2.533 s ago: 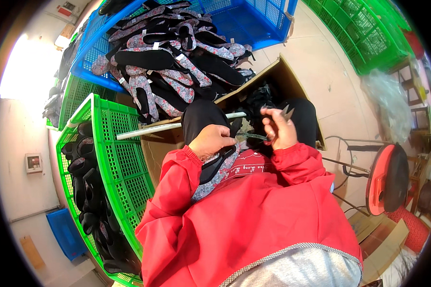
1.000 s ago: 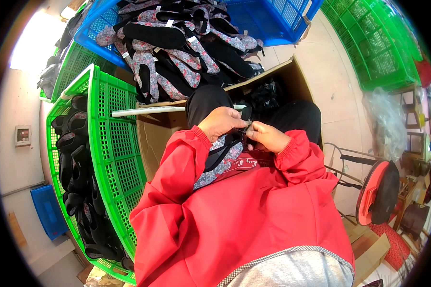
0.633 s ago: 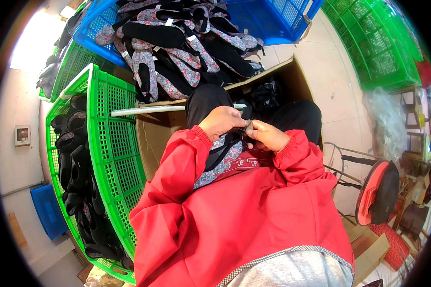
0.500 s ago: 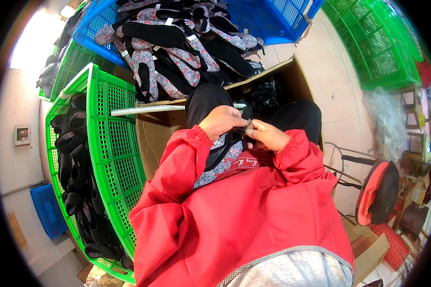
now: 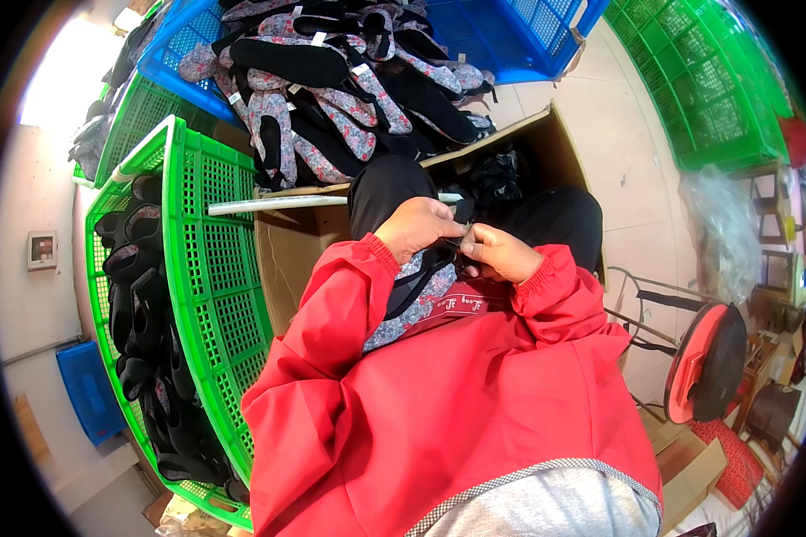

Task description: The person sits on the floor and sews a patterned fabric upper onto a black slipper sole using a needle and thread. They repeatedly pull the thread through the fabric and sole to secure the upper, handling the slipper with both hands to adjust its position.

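Over my lap, my left hand and my right hand meet with fingertips pinched together. Between them is a small dark part, seemingly the strap end of a floral cloth shoe with black lining. Most of that shoe lies below my hands against the red apron, partly hidden by the left hand and sleeve. What exactly the fingertips grip is too small to make out fully. Ahead of my knees rests a heap of similar floral shoes with black soles, several bearing white tags.
A green crate of black shoes stands at my left. Beyond my knees are an open cardboard box, a white rod and a blue crate. At right are a round-seated stool and another green crate.
Almost nothing differs. Both hands keep their pinch in the same place, with only a very slight shift of fingers and apron.
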The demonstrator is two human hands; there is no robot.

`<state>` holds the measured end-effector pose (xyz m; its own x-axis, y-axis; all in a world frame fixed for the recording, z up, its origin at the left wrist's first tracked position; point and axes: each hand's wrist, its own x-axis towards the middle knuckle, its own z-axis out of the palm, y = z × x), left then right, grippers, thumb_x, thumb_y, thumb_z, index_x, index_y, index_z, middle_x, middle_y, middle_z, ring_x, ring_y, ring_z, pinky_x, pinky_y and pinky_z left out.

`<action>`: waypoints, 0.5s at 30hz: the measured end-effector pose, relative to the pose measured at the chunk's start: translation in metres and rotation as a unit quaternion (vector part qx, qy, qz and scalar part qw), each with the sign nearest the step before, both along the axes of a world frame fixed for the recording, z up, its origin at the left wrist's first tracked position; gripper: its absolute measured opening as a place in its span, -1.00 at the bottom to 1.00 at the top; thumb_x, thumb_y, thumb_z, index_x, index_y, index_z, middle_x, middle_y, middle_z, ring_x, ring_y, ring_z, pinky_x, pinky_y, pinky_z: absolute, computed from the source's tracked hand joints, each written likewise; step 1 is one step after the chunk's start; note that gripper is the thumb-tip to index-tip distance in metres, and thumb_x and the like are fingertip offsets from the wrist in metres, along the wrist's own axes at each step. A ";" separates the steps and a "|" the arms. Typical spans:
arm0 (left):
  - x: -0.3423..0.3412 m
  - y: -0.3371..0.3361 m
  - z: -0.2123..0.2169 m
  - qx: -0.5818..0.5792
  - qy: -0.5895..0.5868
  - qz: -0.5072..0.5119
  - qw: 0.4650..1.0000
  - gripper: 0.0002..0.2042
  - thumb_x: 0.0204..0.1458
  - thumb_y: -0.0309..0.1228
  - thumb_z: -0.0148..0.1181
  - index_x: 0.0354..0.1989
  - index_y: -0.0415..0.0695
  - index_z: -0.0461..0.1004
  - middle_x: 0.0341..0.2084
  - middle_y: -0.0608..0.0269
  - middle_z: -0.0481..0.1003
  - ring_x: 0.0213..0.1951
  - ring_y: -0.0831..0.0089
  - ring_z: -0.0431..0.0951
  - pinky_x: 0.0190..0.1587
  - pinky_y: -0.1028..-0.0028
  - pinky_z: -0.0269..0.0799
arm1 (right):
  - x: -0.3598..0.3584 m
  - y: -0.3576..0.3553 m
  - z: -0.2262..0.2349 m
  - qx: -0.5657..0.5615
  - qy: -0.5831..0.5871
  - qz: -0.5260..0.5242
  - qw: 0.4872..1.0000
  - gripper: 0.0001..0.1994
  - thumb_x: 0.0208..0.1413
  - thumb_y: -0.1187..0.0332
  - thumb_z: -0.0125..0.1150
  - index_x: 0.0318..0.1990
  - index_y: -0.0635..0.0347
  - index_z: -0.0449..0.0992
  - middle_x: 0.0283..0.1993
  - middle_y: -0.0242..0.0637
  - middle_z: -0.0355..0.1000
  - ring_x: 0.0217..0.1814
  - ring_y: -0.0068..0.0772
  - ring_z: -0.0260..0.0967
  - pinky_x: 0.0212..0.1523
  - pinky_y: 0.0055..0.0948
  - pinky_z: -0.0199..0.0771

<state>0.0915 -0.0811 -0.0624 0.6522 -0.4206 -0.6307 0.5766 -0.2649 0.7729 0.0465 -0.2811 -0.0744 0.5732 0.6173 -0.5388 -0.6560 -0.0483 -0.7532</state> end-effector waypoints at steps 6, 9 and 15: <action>-0.001 0.000 -0.001 0.001 -0.010 0.003 1.000 -0.83 0.03 -0.42 0.28 -0.55 -0.20 0.52 -0.63 0.48 0.39 -0.56 0.71 0.27 -0.49 0.59 0.14 | 0.000 0.000 -0.006 0.022 0.013 -0.013 1.000 -0.90 0.31 0.31 -0.01 -0.25 0.08 0.31 -0.45 -0.36 0.34 -0.60 -0.68 0.03 -0.61 -0.67 -0.04; -0.002 -0.002 -0.003 0.002 -0.013 0.011 1.000 -0.82 0.02 -0.42 0.29 -0.57 -0.19 0.51 -0.62 0.47 0.40 -0.56 0.71 0.28 -0.49 0.59 0.16 | -0.002 0.000 -0.015 0.031 0.015 -0.028 0.999 -0.89 0.31 0.31 -0.01 -0.25 0.09 0.31 -0.46 -0.35 0.34 -0.59 -0.67 0.05 -0.61 -0.67 -0.03; -0.002 -0.003 0.001 -0.017 -0.011 0.048 0.999 -0.84 0.05 -0.46 0.27 -0.54 -0.20 0.49 -0.62 0.47 0.40 -0.58 0.72 0.28 -0.52 0.61 0.17 | -0.008 0.004 -0.018 0.028 0.006 -0.075 0.997 -0.88 0.31 0.30 -0.01 -0.21 0.12 0.33 -0.48 -0.35 0.34 -0.65 -0.68 0.02 -0.66 -0.68 -0.08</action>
<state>0.0896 -0.0844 -0.0612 0.7036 -0.3768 -0.6024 0.5810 -0.1831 0.7931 0.0385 -0.2768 -0.0923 0.6547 0.5552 -0.5130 -0.6615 0.0926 -0.7442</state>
